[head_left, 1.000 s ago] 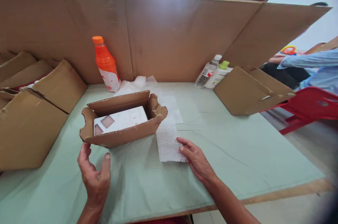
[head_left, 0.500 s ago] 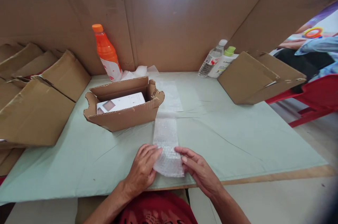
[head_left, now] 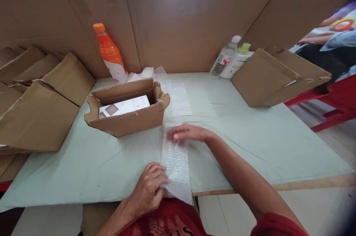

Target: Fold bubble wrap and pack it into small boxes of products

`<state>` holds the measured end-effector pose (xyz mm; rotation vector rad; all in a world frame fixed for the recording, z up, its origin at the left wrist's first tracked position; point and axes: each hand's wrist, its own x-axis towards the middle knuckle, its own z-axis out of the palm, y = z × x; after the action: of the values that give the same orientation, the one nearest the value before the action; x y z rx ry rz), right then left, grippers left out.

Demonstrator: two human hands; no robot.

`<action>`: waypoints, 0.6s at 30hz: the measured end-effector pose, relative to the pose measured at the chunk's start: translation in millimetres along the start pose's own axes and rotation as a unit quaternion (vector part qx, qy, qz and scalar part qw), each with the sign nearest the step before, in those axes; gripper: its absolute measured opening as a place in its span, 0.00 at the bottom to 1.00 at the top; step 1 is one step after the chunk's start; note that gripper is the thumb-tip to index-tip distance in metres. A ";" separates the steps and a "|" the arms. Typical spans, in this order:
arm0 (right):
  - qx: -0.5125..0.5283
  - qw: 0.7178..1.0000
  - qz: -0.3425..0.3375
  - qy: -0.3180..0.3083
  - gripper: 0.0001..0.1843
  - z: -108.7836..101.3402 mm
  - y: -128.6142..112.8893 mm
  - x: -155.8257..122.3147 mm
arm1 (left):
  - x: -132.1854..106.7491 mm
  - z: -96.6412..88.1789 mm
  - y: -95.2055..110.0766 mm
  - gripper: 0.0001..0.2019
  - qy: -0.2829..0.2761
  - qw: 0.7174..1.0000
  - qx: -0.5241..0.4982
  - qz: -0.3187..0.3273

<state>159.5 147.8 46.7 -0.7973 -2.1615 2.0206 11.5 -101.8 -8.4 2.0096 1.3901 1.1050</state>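
A strip of bubble wrap (head_left: 176, 161) lies on the pale green table cover (head_left: 244, 143), its near end hanging over the table's front edge. My left hand (head_left: 149, 187) presses that near end with curled fingers. My right hand (head_left: 185, 133) rests flat on the far end, fingers stretched out and a little blurred. Just beyond stands an open cardboard box (head_left: 126, 119) with a white carton (head_left: 124, 105) inside.
An orange bottle (head_left: 109, 54) stands at the back by the cardboard wall. A clear bottle (head_left: 225, 57) and a white green-capped bottle (head_left: 237, 61) lean at the back right. Folded cartons (head_left: 39, 113) pile on the left, another (head_left: 275, 78) on the right. A seated person (head_left: 328, 48) is at far right.
The bubble wrap has been pulled toward me, over the table edge. My right hand moved from its near end to its far end; my left hand came from the box onto the near end.
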 end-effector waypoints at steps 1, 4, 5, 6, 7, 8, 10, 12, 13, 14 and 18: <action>-0.004 0.996 -0.016 0.084 0.18 -16.8 -1.4 11.2 | -0.3 0.9 -0.4 0.20 0.001 1.000 0.001 -0.002; -0.009 0.955 -0.072 0.287 0.19 -54.2 -4.5 23.6 | 0.4 2.4 -0.2 0.19 0.003 1.000 0.006 -0.015; -0.003 0.946 -0.082 0.314 0.20 -58.3 -3.7 20.4 | 0.7 2.5 0.3 0.19 0.004 1.000 0.005 -0.019; 0.004 0.938 -0.092 0.335 0.21 -57.3 -1.6 14.3 | 0.9 2.2 0.9 0.20 0.005 1.000 0.000 -0.022; 0.015 0.936 -0.098 0.339 0.22 -51.8 2.0 6.4 | 1.0 1.6 1.5 0.20 0.006 1.000 -0.008 -0.024; 0.033 0.943 -0.097 0.317 0.24 -42.9 6.7 -2.3 | 0.8 0.7 2.1 0.21 0.006 1.000 -0.016 -0.026; 0.072 0.977 -0.060 0.193 0.25 -21.0 17.6 -17.8 | 0.2 -2.0 2.9 0.21 0.002 0.999 -0.029 -0.035; 0.101 0.990 -0.007 0.099 0.26 -3.8 27.4 -26.9 | 0.1 -5.3 3.2 0.20 -0.003 0.998 -0.033 -0.046; 0.106 0.987 0.007 0.117 0.26 0.6 31.0 -29.0 | 0.3 -6.7 3.1 0.19 -0.006 0.998 -0.034 -0.050; 0.101 0.977 0.006 0.185 0.25 2.1 33.5 -30.4 | 0.8 -8.0 3.0 0.17 -0.007 0.998 -0.034 -0.053; 0.068 0.898 -0.067 0.430 0.20 -2.0 33.5 -45.6 | 4.4 -9.2 2.6 0.11 0.004 0.997 -0.028 -0.073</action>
<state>210.2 130.4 28.3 -1.1820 -1.4902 1.3273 6.1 -99.4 0.4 1.8348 1.4682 1.0753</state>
